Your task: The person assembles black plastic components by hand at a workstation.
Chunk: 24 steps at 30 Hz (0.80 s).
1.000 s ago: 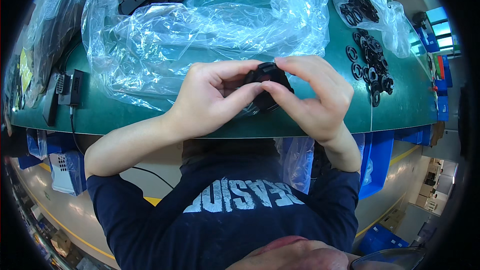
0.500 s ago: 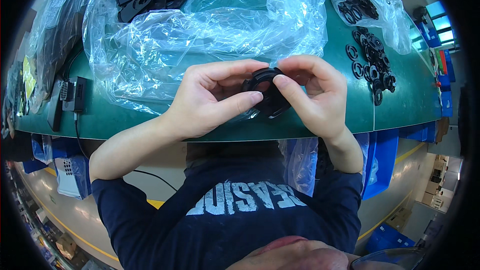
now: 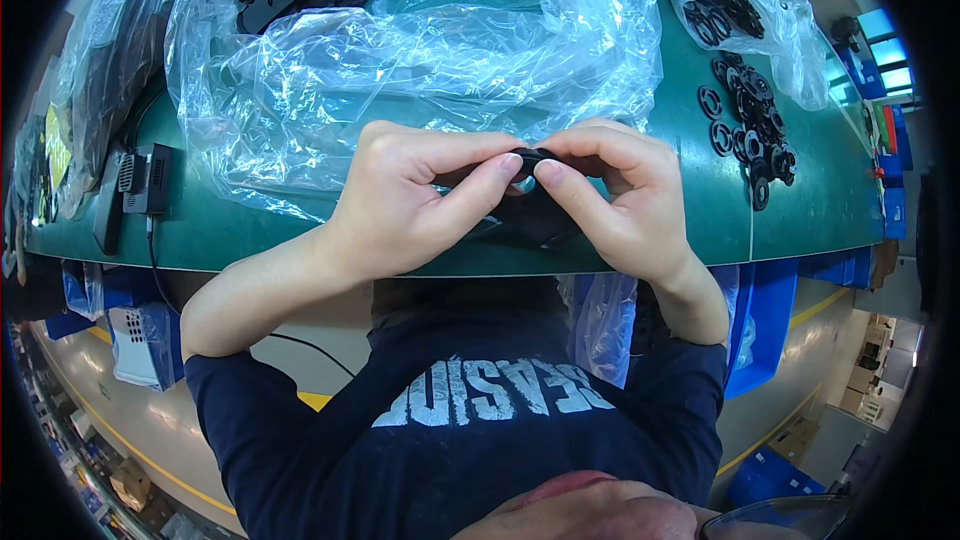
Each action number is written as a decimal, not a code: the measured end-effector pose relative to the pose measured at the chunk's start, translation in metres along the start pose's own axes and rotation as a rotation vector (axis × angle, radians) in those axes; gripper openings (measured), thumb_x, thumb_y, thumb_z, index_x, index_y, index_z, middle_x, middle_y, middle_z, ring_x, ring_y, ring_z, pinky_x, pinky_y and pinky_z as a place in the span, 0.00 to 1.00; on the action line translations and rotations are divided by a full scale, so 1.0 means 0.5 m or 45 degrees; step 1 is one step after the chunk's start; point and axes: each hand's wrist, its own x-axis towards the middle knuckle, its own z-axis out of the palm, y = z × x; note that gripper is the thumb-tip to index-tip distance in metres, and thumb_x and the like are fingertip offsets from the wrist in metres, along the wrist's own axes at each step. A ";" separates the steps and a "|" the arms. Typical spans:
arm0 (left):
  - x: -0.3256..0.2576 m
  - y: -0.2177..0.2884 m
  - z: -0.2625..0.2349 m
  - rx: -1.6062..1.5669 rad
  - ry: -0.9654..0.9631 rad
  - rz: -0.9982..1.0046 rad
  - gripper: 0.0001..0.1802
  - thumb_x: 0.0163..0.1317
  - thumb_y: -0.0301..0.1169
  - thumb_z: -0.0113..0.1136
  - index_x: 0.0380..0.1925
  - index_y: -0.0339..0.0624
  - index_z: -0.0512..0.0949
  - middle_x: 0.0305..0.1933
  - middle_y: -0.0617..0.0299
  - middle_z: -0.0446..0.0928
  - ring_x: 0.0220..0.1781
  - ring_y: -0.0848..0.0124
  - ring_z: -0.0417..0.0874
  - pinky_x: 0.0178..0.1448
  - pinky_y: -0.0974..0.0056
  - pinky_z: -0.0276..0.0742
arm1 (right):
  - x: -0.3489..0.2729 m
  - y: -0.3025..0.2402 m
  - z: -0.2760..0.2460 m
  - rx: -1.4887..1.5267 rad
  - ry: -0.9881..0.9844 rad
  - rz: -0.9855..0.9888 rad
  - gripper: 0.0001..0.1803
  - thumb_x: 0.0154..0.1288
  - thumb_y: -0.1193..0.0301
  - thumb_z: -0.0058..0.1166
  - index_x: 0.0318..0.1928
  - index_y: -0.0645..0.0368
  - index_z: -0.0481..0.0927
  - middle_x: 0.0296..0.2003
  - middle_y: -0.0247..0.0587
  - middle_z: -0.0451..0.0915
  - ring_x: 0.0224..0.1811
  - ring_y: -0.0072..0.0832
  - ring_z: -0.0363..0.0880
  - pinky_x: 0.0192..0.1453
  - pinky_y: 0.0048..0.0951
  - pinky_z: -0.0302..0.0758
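At the centre of the frame, we hold both hands together above the near edge of the green table (image 3: pixel 800 210). Our left hand (image 3: pixel 400 205) comes in from the lower left with its thumb stretched rightward and its fingers curled over the top. Our right hand (image 3: pixel 625 200) comes in from the lower right, its thumb tip meeting the left thumb tip. Between the fingertips of both hands we pinch a small black part (image 3: pixel 530 158); most of it is hidden by the fingers, so its shape cannot be told.

Just behind the hands, in the upper centre, lies a large clear plastic bag (image 3: pixel 420 50) with black parts inside. At the upper right sit a smaller bag (image 3: pixel 740 0) and loose black rings (image 3: pixel 750 120). At the left edge lies a black adapter (image 3: pixel 145 180).
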 end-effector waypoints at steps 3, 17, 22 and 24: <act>-0.003 0.002 0.002 -0.096 -0.004 -0.062 0.10 0.59 0.23 0.55 0.38 0.31 0.81 0.28 0.56 0.83 0.29 0.76 0.83 0.32 0.75 0.76 | 0.000 -0.003 -0.001 0.009 -0.029 0.028 0.07 0.55 0.77 0.59 0.35 0.67 0.81 0.28 0.42 0.80 0.27 0.23 0.80 0.32 0.21 0.75; 0.000 0.003 -0.004 -0.017 -0.097 0.013 0.08 0.56 0.22 0.57 0.35 0.31 0.81 0.27 0.55 0.83 0.29 0.75 0.84 0.33 0.74 0.76 | -0.009 -0.014 -0.007 -0.092 -0.152 0.027 0.03 0.56 0.82 0.55 0.32 0.70 0.79 0.28 0.44 0.80 0.30 0.24 0.78 0.34 0.21 0.73; -0.001 0.006 0.001 -0.117 -0.091 -0.167 0.08 0.58 0.22 0.55 0.36 0.31 0.81 0.28 0.55 0.83 0.30 0.73 0.84 0.35 0.73 0.77 | -0.003 -0.008 -0.004 0.067 -0.144 0.208 0.04 0.58 0.79 0.56 0.33 0.69 0.80 0.28 0.41 0.81 0.31 0.21 0.78 0.34 0.20 0.73; -0.001 0.002 0.004 -0.248 -0.091 -0.261 0.09 0.60 0.23 0.54 0.37 0.30 0.81 0.28 0.54 0.82 0.30 0.74 0.83 0.36 0.73 0.78 | 0.000 -0.012 -0.006 0.190 -0.140 0.307 0.04 0.58 0.78 0.57 0.33 0.69 0.80 0.28 0.40 0.81 0.31 0.20 0.78 0.34 0.20 0.72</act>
